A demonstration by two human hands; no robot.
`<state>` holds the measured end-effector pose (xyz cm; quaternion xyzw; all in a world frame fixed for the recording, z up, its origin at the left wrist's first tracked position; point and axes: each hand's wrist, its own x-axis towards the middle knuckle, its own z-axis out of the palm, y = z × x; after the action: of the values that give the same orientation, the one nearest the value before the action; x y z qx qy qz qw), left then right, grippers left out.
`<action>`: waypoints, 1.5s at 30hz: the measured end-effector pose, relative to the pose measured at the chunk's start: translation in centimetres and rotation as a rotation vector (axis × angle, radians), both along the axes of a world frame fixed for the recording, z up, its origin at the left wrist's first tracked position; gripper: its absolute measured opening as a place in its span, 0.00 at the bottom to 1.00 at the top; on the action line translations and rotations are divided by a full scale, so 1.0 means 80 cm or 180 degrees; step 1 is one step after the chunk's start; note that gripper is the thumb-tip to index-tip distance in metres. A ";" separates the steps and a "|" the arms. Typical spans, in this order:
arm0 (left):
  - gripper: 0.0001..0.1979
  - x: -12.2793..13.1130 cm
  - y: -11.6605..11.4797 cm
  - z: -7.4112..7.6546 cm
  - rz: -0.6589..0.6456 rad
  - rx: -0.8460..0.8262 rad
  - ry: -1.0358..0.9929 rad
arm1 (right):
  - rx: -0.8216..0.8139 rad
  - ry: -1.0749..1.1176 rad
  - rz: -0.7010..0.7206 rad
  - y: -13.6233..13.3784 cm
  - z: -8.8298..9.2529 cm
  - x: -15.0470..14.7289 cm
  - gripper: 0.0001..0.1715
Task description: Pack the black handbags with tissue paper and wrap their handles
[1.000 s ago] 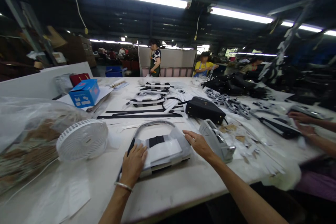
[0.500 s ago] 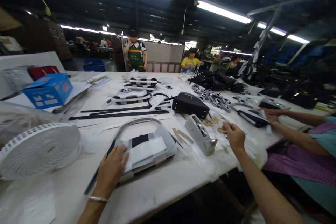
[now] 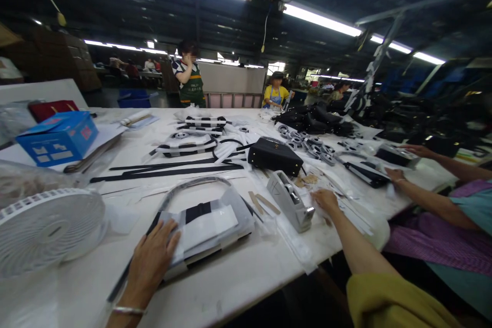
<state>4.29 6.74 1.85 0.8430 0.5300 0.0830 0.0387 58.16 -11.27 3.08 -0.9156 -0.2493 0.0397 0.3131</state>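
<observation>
My left hand (image 3: 154,253) lies flat with its fingers stretched over the left side of a handbag (image 3: 215,225). The bag rests on the table, wrapped in clear plastic, white sheets and black and white strips, its covered handle (image 3: 194,183) arching at the back. My right hand (image 3: 326,201) is just right of a grey tape dispenser (image 3: 288,202). Its fingers are curled together toward the dispenser; whatever they pinch is too small to make out. Behind the dispenser sits a black handbag (image 3: 273,155). Two tan strips (image 3: 264,203) lie to the dispenser's left.
A white fan (image 3: 54,230) and a blue box (image 3: 57,138) stand on the left. Black straps (image 3: 165,170), wrapped rolls (image 3: 307,142) and a pile of black bags (image 3: 315,118) cover the far side. A co-worker's hands (image 3: 395,174) work at the right.
My right hand has come down and left, closer to the tape dispenser. My left hand stays on the wrapped bag. The view has shifted slightly; a co-worker's hand at right has moved back.
</observation>
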 end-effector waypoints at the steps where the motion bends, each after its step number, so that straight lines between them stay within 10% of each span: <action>1: 0.24 0.000 0.000 0.000 0.0010 0.0020 -0.0021 | 0.0216 0.0194 0.0023 -0.002 0.006 0.001 0.11; 12: 0.24 -0.004 0.003 -0.009 -0.0104 0.0217 -0.0456 | 0.2522 0.1639 0.0610 0.018 0.146 -0.011 0.14; 20: 0.23 0.005 -0.024 0.039 -0.0245 0.0941 -0.1810 | 0.2198 0.2950 0.2310 0.064 0.220 -0.186 0.17; 25: 0.28 0.039 -0.085 0.093 -0.0904 0.0035 -0.2764 | 0.1479 0.3676 0.3123 0.076 0.212 -0.321 0.18; 30: 0.12 0.055 -0.106 0.095 -0.0910 -0.1582 -0.3646 | 0.1316 0.4200 0.3286 0.099 0.184 -0.403 0.21; 36: 0.16 0.037 -0.099 0.064 -0.0181 -0.2502 -0.4629 | 0.1594 0.2874 0.2696 0.117 0.118 -0.407 0.32; 45: 0.22 0.030 -0.099 0.060 -0.0322 -0.2669 -0.5016 | 0.0430 0.1086 0.3913 0.091 0.064 -0.425 0.54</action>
<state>6.65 -1.19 6.67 0.4802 0.2986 0.4358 0.7002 24.13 -3.99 8.23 -0.5646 -0.6774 0.3414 0.3254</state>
